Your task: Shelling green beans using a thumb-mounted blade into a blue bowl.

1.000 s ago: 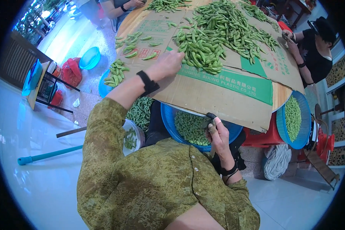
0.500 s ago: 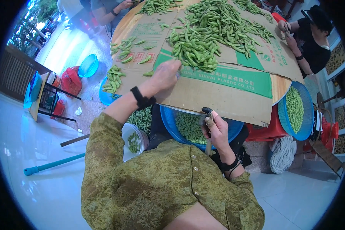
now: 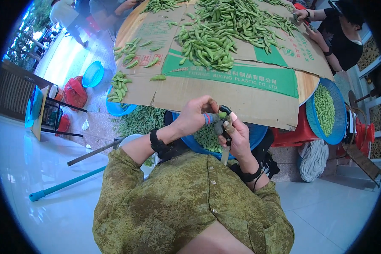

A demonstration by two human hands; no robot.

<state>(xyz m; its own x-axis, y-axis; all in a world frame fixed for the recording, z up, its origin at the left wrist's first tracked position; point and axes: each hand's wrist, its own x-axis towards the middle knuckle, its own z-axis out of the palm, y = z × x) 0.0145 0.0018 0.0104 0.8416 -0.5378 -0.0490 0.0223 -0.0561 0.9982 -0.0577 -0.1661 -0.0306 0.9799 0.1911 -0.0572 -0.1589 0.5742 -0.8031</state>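
My left hand [image 3: 191,117] pinches a green soybean pod [image 3: 222,114] above the front edge of the table. Right beside it, my right hand [image 3: 238,137] is closed round a small dark hand tool [image 3: 225,111] with a pale strip hanging below; its exact kind is unclear. The pod meets the tool's upper end, partly hidden by my fingers. Under both hands sits a blue basin [image 3: 258,134] holding shelled green beans [image 3: 209,142]. A large heap of soybean pods [image 3: 211,40] lies on the cardboard [image 3: 237,103] covering the table.
At the right, another blue basket [image 3: 338,127] of shelled beans rests by a red stool [image 3: 298,131]. Pods [image 3: 139,122] cover the floor at left, near a white bucket [image 3: 150,169] and a teal pole [image 3: 67,184]. A co-worker [image 3: 340,38] works across the table.
My left hand has come back from the pod heap toward me and now meets my right hand with a pod. The right hand stays over the basin, holding the tool.
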